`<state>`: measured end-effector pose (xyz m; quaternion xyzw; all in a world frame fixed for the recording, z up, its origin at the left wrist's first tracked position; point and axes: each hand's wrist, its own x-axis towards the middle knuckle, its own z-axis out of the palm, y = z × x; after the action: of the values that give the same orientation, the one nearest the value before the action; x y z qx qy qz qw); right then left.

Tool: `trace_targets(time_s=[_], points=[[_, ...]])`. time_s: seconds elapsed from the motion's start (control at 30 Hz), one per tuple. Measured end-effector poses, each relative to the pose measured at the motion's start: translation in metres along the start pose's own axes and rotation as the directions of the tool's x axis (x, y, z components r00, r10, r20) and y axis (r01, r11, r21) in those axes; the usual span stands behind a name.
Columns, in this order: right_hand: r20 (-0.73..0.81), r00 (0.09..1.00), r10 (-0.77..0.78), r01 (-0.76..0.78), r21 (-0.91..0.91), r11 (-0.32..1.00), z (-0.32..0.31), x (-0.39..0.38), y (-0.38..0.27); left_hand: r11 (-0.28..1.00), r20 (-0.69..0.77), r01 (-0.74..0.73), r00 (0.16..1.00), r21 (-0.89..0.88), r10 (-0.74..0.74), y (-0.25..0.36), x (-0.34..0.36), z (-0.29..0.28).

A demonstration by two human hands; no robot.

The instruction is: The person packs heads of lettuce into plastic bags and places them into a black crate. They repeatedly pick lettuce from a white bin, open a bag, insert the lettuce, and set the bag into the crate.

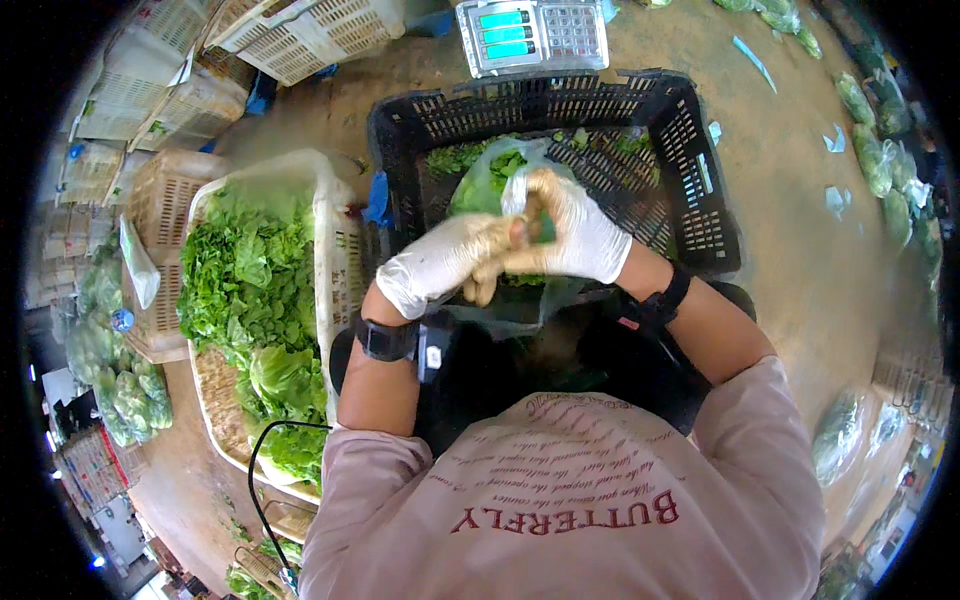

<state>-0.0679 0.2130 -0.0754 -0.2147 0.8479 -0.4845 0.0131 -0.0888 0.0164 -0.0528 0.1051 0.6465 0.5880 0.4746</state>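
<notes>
One black slatted crate (690, 190), one clear bag of greens (490, 180) above it, pinched by two gloved hands, left (445, 258) and right (575, 235). One digital scale (532, 35) beyond. One white basket of lettuce (325, 240) alongside. Two black wristbands (385, 340).

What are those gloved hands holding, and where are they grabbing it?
Both hands, left hand and right hand, grip a clear plastic bag of greens at its gathered neck.

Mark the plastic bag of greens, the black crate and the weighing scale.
plastic bag of greens (487, 178), head view, on the bag's upper left bulge.
black crate (690, 190), head view, on its right wall.
weighing scale (570, 32), head view, on its keypad.
</notes>
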Motion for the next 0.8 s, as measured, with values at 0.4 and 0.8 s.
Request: trace_targets(time_s=[0.4,0.8], points=[[0.279,0.937,0.210,-0.349,0.714,0.607,-0.023,-0.004,0.079,0.970,-0.371,-0.014,0.923,0.243,0.107,-0.033,0.044,-0.049],[0.369,0.823,0.432,-0.524,0.201,0.828,-0.043,-0.001,0.075,0.543,-0.390,0.100,0.803,0.834,0.451,-0.024,0.041,-0.033]])
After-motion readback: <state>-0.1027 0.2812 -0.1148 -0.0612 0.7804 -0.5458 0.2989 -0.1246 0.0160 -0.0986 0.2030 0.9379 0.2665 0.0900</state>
